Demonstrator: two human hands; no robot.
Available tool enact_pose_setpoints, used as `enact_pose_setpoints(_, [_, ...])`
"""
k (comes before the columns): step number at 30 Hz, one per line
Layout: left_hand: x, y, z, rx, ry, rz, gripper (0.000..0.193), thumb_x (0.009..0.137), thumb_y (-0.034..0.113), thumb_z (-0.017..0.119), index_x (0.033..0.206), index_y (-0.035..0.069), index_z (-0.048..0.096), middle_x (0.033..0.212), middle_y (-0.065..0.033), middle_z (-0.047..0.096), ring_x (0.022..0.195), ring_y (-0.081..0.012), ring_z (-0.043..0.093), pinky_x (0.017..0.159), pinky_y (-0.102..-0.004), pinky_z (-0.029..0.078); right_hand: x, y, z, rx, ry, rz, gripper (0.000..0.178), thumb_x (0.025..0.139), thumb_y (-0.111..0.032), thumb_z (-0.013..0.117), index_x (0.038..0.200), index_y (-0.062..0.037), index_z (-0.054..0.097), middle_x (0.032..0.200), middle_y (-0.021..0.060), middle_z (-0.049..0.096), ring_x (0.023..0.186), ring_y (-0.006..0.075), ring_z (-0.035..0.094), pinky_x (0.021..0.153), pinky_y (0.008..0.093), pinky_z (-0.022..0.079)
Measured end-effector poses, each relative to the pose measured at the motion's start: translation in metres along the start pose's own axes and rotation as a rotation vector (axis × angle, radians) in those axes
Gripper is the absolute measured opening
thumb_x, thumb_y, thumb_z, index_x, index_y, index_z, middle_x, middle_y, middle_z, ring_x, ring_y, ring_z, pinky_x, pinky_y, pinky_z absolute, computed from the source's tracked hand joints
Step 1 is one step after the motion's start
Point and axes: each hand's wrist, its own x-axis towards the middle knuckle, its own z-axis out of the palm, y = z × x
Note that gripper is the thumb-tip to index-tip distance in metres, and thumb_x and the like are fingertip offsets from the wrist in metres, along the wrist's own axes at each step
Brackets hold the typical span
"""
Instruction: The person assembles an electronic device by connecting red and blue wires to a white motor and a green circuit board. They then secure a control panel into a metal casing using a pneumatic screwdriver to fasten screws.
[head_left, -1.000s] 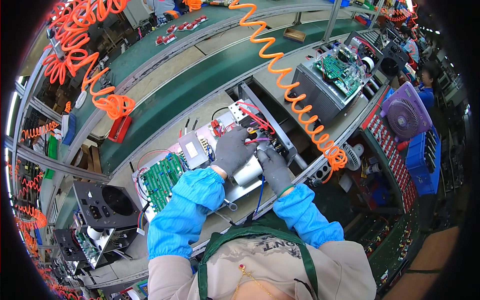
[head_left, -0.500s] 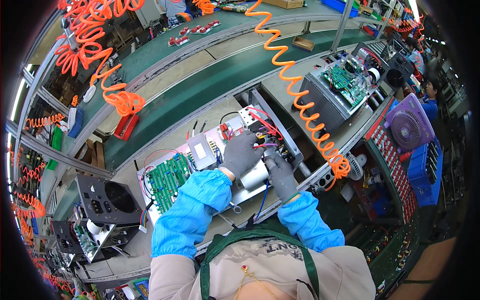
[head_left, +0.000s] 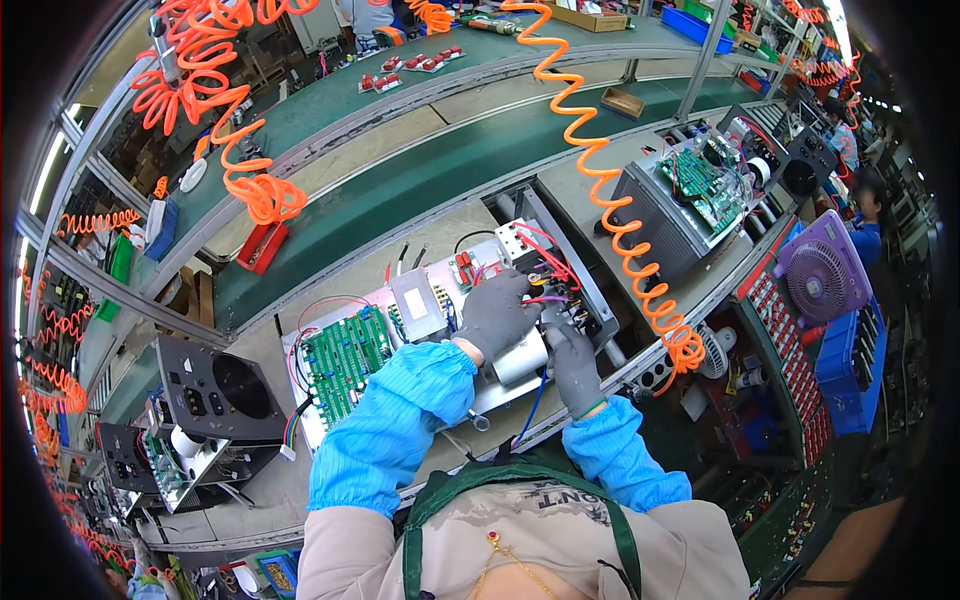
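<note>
An opened electronic unit lies across the bench, its metal side panel (head_left: 572, 262) standing at the right end. Both my hands wear grey gloves. My left hand (head_left: 495, 318) reaches over the white cylinder (head_left: 521, 358), its fingers bent in among the wires beside a purple wire (head_left: 545, 299). At the cylinder's right end is my right hand (head_left: 574, 372), fingers curled close to the blue wire (head_left: 530, 408). What either hand pinches is hidden. Around them are red wires (head_left: 553, 256), a white terminal block (head_left: 513, 242), a silver metal box (head_left: 416, 304) and a green circuit board (head_left: 345, 358).
A ring-ended wrench (head_left: 481, 422) sticks out at the unit's near edge. An orange coiled hose (head_left: 610, 205) hangs right of the unit. Another opened unit (head_left: 685, 205) stands farther right, a black fan panel (head_left: 220, 388) at left. Beyond runs a green conveyor (head_left: 400, 235).
The whole view has shifted slightly, moving the scene a little right and down. Both hands stay at the same spot by the cylinder, with only small finger movement.
</note>
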Motion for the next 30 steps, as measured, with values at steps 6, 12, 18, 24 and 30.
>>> enact_pose_setpoints(6, [0.000,-0.003,0.003,0.005,0.019,0.018,0.027,0.075,0.030,0.068,0.085,0.006,0.065,0.087,-0.0120,0.060,0.083,-0.0310,0.061,0.071,-0.0403,0.049,0.006,0.003,-0.003,-0.008,-0.038,0.049,0.022,0.093,-0.022,0.052,0.100,-0.0057,0.064,0.065,-0.0034,0.049,0.052,0.0046,0.041,0.046,0.0208,0.033])
enact_pose_setpoints(12, [0.000,-0.004,0.005,-0.008,0.028,0.024,0.028,0.074,0.031,0.068,0.085,0.005,0.064,0.086,-0.0116,0.060,0.082,-0.0307,0.061,0.070,-0.0407,0.049,0.005,-0.003,0.000,-0.013,0.000,0.079,0.022,0.092,-0.021,0.053,0.102,-0.0054,0.064,0.067,-0.0045,0.050,0.052,0.0041,0.041,0.045,0.0203,0.032])
enact_pose_setpoints(18, [0.000,-0.003,0.004,-0.002,0.024,0.024,0.027,0.074,0.030,0.068,0.084,0.005,0.064,0.085,-0.0116,0.060,0.081,-0.0308,0.061,0.069,-0.0404,0.049,0.002,0.003,0.000,-0.015,0.014,0.025,0.022,0.092,-0.021,0.054,0.102,-0.0053,0.065,0.068,-0.0037,0.051,0.052,0.0042,0.041,0.046,0.0212,0.032])
enact_pose_setpoints(24, [0.001,-0.002,0.002,-0.005,0.029,0.027,0.027,0.074,0.030,0.068,0.084,0.005,0.064,0.085,-0.0119,0.060,0.081,-0.0311,0.061,0.069,-0.0405,0.049,0.010,0.014,-0.003,-0.140,0.013,-0.120,0.021,0.093,-0.021,0.053,0.100,-0.0055,0.064,0.070,-0.0019,0.053,0.054,0.0048,0.042,0.047,0.0222,0.034])
enact_pose_setpoints(30, [0.001,0.000,-0.001,0.013,-0.026,-0.006,0.028,0.075,0.031,0.067,0.087,0.006,0.064,0.090,-0.0114,0.061,0.086,-0.0299,0.062,0.072,-0.0401,0.049,0.017,0.019,-0.004,-0.201,0.005,-0.147,0.023,0.092,-0.022,0.053,0.099,-0.0028,0.063,0.072,-0.0003,0.054,0.057,0.0069,0.044,0.049,0.0241,0.036])
